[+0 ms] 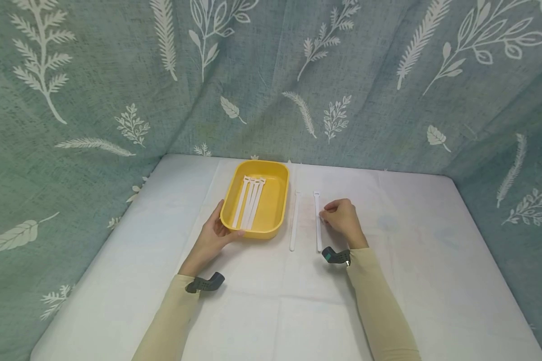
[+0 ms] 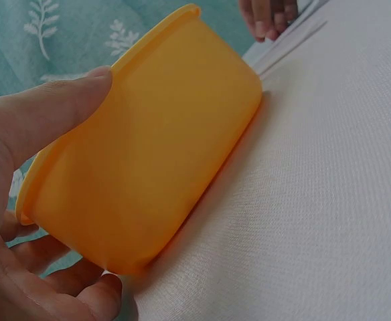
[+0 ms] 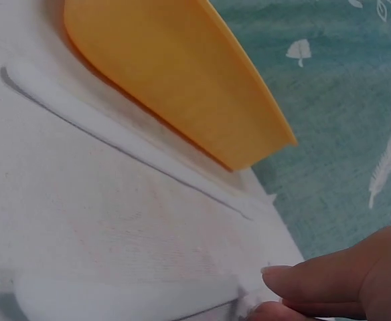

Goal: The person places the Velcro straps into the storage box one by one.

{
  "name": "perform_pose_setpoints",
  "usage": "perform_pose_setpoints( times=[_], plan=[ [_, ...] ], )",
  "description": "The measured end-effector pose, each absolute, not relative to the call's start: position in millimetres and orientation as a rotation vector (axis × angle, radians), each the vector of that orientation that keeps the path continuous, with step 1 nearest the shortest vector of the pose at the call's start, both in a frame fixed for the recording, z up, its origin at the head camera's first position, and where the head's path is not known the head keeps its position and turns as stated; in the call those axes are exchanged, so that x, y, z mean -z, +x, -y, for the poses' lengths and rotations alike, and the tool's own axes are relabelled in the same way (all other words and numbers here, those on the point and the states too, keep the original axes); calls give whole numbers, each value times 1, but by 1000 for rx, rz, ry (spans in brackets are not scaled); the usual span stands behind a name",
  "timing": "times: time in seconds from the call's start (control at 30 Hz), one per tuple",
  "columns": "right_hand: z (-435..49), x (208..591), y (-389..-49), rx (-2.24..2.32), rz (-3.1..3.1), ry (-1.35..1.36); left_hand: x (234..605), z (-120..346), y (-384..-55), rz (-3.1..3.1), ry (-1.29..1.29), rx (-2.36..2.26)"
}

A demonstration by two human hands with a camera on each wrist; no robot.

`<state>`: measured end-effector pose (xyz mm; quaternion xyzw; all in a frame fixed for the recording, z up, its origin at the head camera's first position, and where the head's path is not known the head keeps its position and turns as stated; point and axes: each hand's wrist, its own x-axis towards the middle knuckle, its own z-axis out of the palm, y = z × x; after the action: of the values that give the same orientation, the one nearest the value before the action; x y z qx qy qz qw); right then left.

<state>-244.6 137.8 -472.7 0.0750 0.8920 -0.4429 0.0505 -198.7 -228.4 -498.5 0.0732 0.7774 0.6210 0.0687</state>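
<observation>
Left hand [image 1: 209, 240] at the near left corner of a yellow tray [image 1: 274, 200]; thumb laid over the rim, other fingers curled along the outer wall, so a grip on the tray. Tray sits on a white cloth [image 1: 252, 321], close to its far edge. Inside, toward the left side, a small bundle of white straps [image 1: 256, 203], slotted heads pointing away from the person; one lies a little apart from the rest, which fan and overlap (exact count hard to make out).

Right of the tray, two more of the same kind on the cloth, roughly parallel. The nearer one to the tray, a loose strap [image 1: 294, 225], lies just beside the yellow wall, untouched. The outer strap [image 1: 318, 238] is pinched between thumb and forefinger of the right hand [image 1: 342, 218], along its upper half; whether it is lifted off the cloth, cannot tell.

Both arms in beige sleeves [image 1: 381, 311], a dark wrist camera [image 1: 336, 255] strapped at each cuff. Behind, a grey-green curtain [image 1: 370, 100] with white leaf prints
</observation>
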Motion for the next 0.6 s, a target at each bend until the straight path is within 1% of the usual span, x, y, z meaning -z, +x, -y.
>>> perform_pose_setpoints(
  times=[0.6],
  plan=[
    [-126, 477, -242, 1294, -2794, 185, 498, 228, -198, -2352, 229, -1862]
  ],
)
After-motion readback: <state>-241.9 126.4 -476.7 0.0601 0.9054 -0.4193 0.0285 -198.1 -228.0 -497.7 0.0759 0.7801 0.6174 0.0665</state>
